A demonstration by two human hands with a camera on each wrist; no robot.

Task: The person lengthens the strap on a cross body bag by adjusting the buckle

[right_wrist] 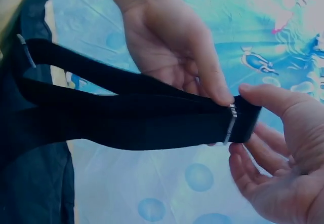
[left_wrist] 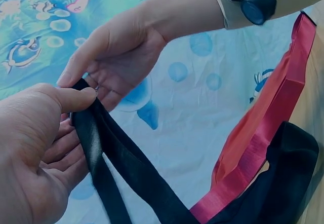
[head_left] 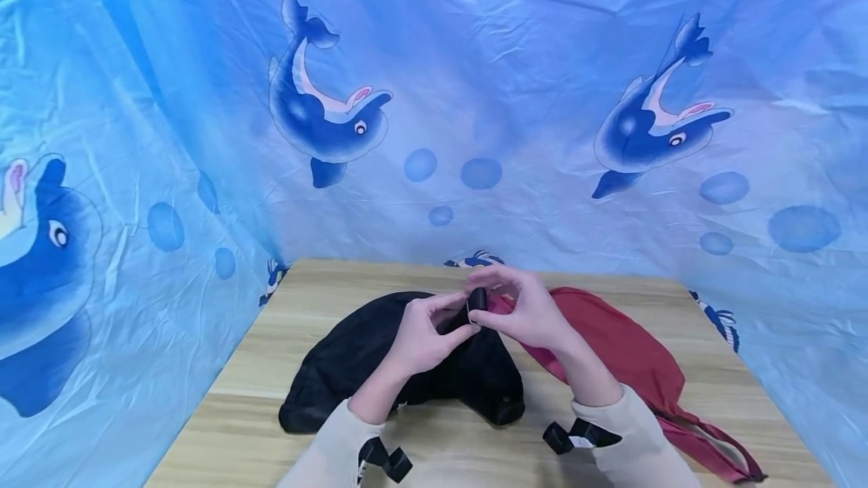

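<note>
A blue dolphin-printed sheet [head_left: 488,89] hangs behind the wooden counter [head_left: 230,428], where a black bag [head_left: 353,352] lies with a red bag [head_left: 617,337] to its right. Above the black bag, my left hand [head_left: 423,333] and right hand [head_left: 532,315] hold its strap [right_wrist: 162,127]: left fingers pinch it at the metal slider [right_wrist: 231,122], right fingers pinch the folded end just beside it.

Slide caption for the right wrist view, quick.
Left hand and right hand hold a black strap at its silvery slider.
</note>
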